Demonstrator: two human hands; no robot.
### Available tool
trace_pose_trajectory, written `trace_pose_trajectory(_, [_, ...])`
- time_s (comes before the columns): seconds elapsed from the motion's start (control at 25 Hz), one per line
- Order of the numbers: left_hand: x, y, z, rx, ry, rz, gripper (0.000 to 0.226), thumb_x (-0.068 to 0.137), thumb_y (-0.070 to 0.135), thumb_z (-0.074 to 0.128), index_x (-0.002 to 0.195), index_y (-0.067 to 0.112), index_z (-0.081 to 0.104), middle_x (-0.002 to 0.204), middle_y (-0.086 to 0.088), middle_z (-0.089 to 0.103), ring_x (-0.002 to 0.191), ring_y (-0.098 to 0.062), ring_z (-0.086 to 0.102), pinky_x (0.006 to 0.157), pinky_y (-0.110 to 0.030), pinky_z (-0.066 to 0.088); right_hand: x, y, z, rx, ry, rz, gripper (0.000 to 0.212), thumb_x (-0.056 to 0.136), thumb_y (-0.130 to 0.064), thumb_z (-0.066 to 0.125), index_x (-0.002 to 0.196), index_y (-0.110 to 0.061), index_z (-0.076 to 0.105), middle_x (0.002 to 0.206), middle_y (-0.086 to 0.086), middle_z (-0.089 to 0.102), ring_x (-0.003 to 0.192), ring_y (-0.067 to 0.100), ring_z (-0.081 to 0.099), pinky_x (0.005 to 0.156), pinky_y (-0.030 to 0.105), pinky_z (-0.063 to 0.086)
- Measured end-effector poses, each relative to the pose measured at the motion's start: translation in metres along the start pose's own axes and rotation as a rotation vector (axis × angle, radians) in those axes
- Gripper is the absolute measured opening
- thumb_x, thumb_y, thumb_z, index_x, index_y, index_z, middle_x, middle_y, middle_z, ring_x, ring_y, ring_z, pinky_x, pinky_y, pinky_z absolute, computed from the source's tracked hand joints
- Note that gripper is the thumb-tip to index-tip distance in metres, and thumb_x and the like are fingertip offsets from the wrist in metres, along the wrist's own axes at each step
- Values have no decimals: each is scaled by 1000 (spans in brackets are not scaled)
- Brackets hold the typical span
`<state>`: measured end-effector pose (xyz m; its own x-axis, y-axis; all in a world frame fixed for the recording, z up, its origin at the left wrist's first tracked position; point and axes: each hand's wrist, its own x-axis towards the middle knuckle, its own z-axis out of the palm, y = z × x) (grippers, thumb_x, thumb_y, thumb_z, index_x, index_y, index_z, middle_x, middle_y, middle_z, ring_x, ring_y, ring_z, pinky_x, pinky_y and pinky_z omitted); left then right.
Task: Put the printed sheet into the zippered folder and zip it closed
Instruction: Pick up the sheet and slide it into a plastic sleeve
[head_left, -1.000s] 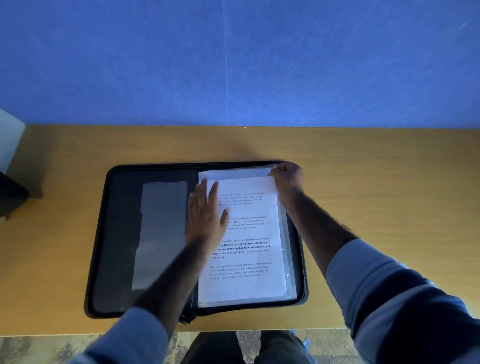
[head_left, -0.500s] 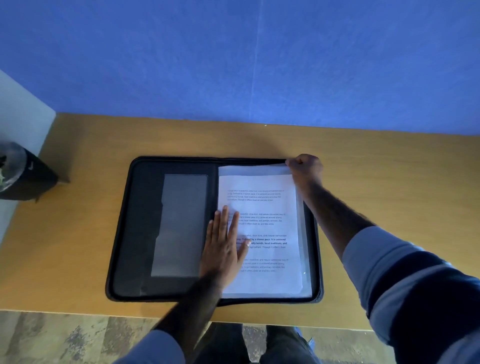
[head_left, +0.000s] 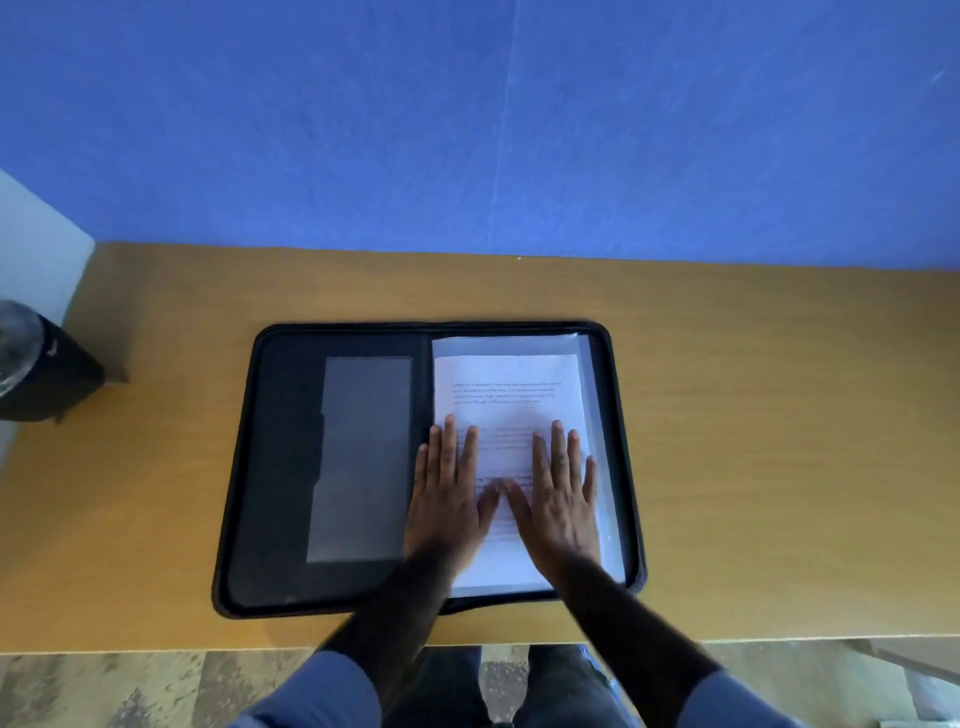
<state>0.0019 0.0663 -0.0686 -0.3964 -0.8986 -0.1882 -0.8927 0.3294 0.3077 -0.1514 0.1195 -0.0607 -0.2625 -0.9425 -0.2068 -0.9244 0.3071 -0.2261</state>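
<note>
Printed sheet (head_left: 506, 395): is laid flat on the right half of the open folder, text side up, top edge toward the wall. Several blocks of text are seen; the words are too blurred to be read.
Clear sleeve (head_left: 605, 457): is seen as a translucent border above and to the right of the sheet. Whether the sheet is inside it or on top of it cannot be told.
Zippered folder (head_left: 283, 467): is spread open flat on the table, black, with the zip undone all round. A grey rectangular panel (head_left: 363, 457) is set in the left half.
Left hand (head_left: 449, 493): is pressed palm down on the sheet's left edge, next to the folder's spine. Its fingers (head_left: 450, 436) are held straight and slightly spread; nothing is gripped.
Right hand (head_left: 558, 499): is pressed palm down on the sheet's right part. Its fingers (head_left: 558, 441) are held straight and slightly spread; nothing is gripped.
Thumbs: are pointed toward each other at mid-sheet, tips very close; contact cannot be told.
Table (head_left: 753, 441): wooden, yellow-brown; the folder is placed near its front edge.
Dark object (head_left: 49, 384): is stood at the table's left end, well apart from the folder.
Wall (head_left: 467, 130): blue, behind the table.
</note>
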Motion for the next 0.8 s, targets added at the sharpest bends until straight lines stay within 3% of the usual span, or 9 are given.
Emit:
trace_pose_trajectory(0.16, [2, -1, -1, 3, 12, 8, 78, 101, 60, 25, 163, 17, 3, 169, -12, -11, 157, -28, -10, 127, -44, 4, 0, 11, 7, -119, -23, 14, 79, 102, -65, 6, 160, -15, -10, 168, 12, -14, 155, 26, -17, 124, 50, -6])
trace_pose_trajectory(0.52, [-3, -2, 1, 52, 46, 5, 77, 102, 58, 29, 163, 18, 3, 170, -10, -8, 157, -27, -7, 127, -43, 0, -3, 23, -1, -111, -62, -6, 77, 101, -64, 9, 160, -19, -9, 168, 7, -15, 155, 26, -16, 125, 51, -6])
trace_pose_trajectory(0.8, [-60, -64, -25, 121, -10, -318, 83, 96, 64, 5, 162, 13, 0, 170, -9, -9, 157, -28, -8, 127, -46, 0, -6, 32, 2, -79, -34, -40, 76, 101, -65, 3, 159, -19, -16, 166, 9, -20, 154, 26, -19, 125, 52, -6])
